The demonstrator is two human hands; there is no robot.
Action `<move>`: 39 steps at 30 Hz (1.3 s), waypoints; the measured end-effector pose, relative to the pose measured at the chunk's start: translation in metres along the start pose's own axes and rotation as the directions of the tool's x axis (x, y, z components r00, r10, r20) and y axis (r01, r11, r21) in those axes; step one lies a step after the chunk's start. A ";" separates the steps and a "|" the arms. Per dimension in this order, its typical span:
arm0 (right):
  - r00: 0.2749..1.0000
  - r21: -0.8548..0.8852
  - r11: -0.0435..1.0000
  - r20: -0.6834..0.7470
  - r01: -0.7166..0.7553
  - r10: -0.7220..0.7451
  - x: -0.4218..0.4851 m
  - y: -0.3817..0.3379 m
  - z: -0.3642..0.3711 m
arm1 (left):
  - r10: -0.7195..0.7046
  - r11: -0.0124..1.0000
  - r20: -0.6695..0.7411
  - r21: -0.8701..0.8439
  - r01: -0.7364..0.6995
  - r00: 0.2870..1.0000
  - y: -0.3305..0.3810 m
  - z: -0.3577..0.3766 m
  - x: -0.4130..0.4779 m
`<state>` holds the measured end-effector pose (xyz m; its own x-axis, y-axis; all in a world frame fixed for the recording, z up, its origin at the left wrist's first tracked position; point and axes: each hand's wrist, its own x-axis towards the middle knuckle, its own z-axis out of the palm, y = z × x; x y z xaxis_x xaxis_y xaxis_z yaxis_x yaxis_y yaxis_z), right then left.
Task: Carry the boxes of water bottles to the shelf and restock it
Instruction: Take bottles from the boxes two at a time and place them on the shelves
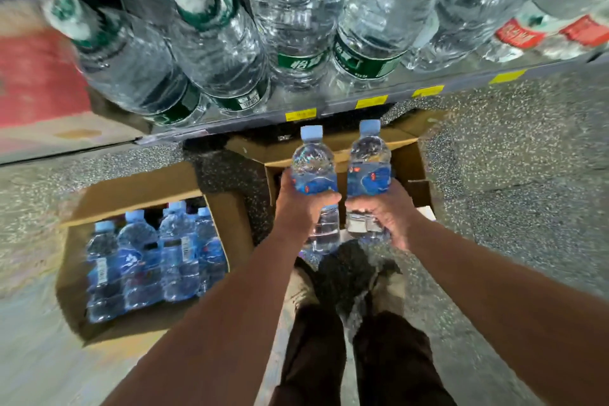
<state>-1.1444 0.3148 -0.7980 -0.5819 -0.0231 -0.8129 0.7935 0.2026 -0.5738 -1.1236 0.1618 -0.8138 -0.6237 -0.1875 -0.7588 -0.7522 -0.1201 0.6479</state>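
My left hand (301, 204) grips a small water bottle (314, 168) with a light-blue cap and blue label, held upright. Beside it my right hand (382, 212) grips a second, matching bottle (369, 165). Both bottles hang just below the front edge of the shelf (329, 105), above an open cardboard box (408, 158) on the floor. Another open cardboard box (227, 221) at the lower left holds several of the same blue-label bottles (155, 257). The shelf carries large clear bottles with green labels (296, 33).
Yellow price tags (370, 101) run along the shelf rail. Red-label bottles (527, 33) stand at the shelf's right end. The floor is speckled grey stone (510, 175). My legs and shoes (342, 306) stand right behind the middle box. A red and tan carton (43, 82) sits far left.
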 end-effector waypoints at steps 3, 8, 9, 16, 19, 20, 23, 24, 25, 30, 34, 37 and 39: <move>0.996 0.023 0.998 0.068 0.051 -0.052 -0.033 -0.015 0.007 | 0.065 0.998 0.012 0.004 -0.065 0.998 0.023 -0.004 -0.028; 0.987 0.014 0.993 0.107 0.120 -0.121 -0.082 -0.041 0.007 | 0.155 0.988 -0.058 0.035 -0.153 0.986 0.052 -0.014 -0.079; 0.982 0.023 0.990 0.127 0.138 -0.140 -0.092 -0.048 0.006 | 0.171 0.985 -0.080 0.046 -0.168 0.982 0.060 -0.016 -0.092; 0.928 0.055 0.940 0.148 0.338 -0.342 -0.182 -0.104 -0.002 | 0.262 0.964 -0.109 -0.010 -0.265 0.959 0.124 -0.027 -0.194; 0.888 0.068 0.901 0.157 0.428 -0.433 -0.231 -0.137 -0.003 | 0.354 0.927 -0.113 -0.088 -0.365 0.928 0.161 -0.035 -0.245; 0.872 0.058 0.886 0.154 0.461 -0.464 -0.249 -0.149 -0.004 | 0.396 0.909 -0.125 -0.087 -0.407 0.910 0.172 -0.037 -0.261; 0.818 0.073 0.836 0.174 0.544 -0.548 -0.305 -0.184 -0.011 | 0.513 0.840 -0.149 -0.119 -0.530 0.846 0.206 -0.043 -0.312; 0.793 0.071 0.813 0.189 0.578 -0.580 -0.324 -0.196 -0.013 | 0.550 0.815 -0.162 -0.109 -0.569 0.819 0.219 -0.045 -0.332; 0.765 0.063 0.787 0.199 0.613 -0.612 -0.343 -0.207 -0.015 | 0.585 0.791 -0.165 -0.098 -0.604 0.794 0.232 -0.046 -0.350; 0.650 0.073 0.661 0.129 0.747 -0.749 -0.437 -0.259 -0.021 | 0.717 0.672 -0.228 -0.025 -0.740 0.659 0.294 -0.056 -0.432; 0.556 0.109 0.569 0.129 0.815 -0.821 -0.511 -0.298 -0.026 | 0.797 0.577 -0.195 -0.034 -0.816 0.571 0.337 -0.063 -0.505; 0.475 0.100 0.488 0.131 0.867 -0.870 -0.556 -0.324 -0.028 | 0.836 0.510 -0.229 -0.015 -0.860 0.499 0.368 -0.071 -0.547; 0.434 0.100 0.442 0.091 0.891 -0.896 -0.580 -0.342 -0.026 | 0.855 0.466 -0.276 0.037 -0.884 0.439 0.389 -0.078 -0.565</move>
<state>-1.0826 0.2843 -0.1278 -0.9477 -0.2805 0.1522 -0.1501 -0.0293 -0.9882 -1.0476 0.1444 -0.1278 -0.8583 -0.4539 0.2395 0.1934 0.1461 0.9702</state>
